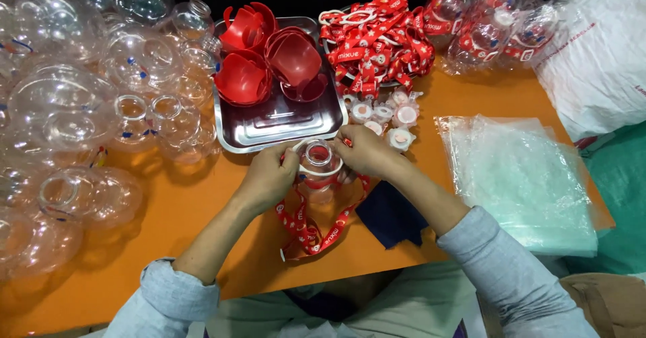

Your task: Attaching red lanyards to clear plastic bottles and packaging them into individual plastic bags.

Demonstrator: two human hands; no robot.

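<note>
My left hand [269, 176] and my right hand [367, 151] both grip a clear plastic bottle [318, 162] from either side, at the middle of the orange table [182, 223]. A white ring sits around the bottle's neck. A red printed strap [306, 227] hangs from the bottle and loops on the table toward me. Just beyond my hands is a steel tray [282, 126] that holds several red plastic cups [293, 59].
Many clear round bottles [74, 109] crowd the left side. A heap of red straps [377, 39] lies at the back, small white caps [390, 116] beside it, bagged bottles [491, 22] far right. A stack of clear plastic bags [521, 176] lies right, a dark cloth [390, 213] near my right forearm.
</note>
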